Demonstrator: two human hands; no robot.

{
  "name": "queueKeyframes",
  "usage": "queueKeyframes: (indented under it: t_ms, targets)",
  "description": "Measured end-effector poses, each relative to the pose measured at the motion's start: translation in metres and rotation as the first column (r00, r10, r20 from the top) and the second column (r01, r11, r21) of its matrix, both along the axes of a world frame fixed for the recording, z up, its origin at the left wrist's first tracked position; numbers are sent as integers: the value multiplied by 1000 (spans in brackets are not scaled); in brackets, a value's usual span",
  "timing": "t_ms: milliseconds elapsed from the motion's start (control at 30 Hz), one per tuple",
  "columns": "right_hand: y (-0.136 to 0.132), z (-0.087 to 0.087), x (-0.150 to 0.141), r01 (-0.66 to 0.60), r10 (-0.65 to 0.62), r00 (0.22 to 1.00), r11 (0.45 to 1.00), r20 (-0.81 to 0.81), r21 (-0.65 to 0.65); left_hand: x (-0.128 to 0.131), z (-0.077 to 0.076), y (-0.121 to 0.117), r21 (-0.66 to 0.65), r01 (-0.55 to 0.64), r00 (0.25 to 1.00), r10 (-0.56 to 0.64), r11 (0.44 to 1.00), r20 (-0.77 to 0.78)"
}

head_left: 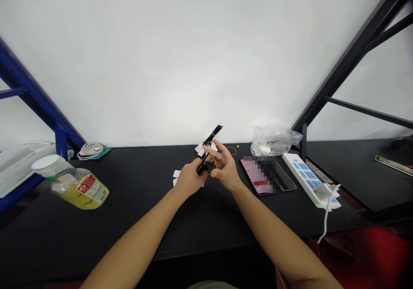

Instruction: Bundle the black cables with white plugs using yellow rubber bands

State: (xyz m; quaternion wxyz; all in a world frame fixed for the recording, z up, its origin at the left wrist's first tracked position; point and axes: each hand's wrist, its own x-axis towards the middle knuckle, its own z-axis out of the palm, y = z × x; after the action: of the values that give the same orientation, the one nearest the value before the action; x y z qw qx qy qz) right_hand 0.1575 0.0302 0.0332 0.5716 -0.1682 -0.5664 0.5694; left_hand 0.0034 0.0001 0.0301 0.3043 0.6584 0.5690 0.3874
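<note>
One black wire bundle, pointing up-right, clamped in left grip, right grip open beside it

White power strip beside phones

The black strips looked like smooth plastic, though they were too small to be sure, and the white tags looked like matt paper. The workbench top was matt black. The clear plastic bag was glossy and crinkled, the power strip smooth white plastic, and the blue shelf frame painted metal.
</note>
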Motion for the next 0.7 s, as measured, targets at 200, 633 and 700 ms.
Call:
queueKeyframes:
  t_ms: [200, 633, 700]
  targets:
    - [-17, 9, -1, 98, -130, 973, 981, 190, 166, 3, 1, -2, 18, 29, 915, -19, 999, -403]
    - [-36, 29, 2, -118, -534, 714, 546, 453, 830, -4, -1, 4, 43, 0, 960, 12, 999, -280]
    - [-42, 30, -1, -146, -525, 724, 518, 448, 843, -11, -3, 7, 71, -3, 996, 9, 997, -88]
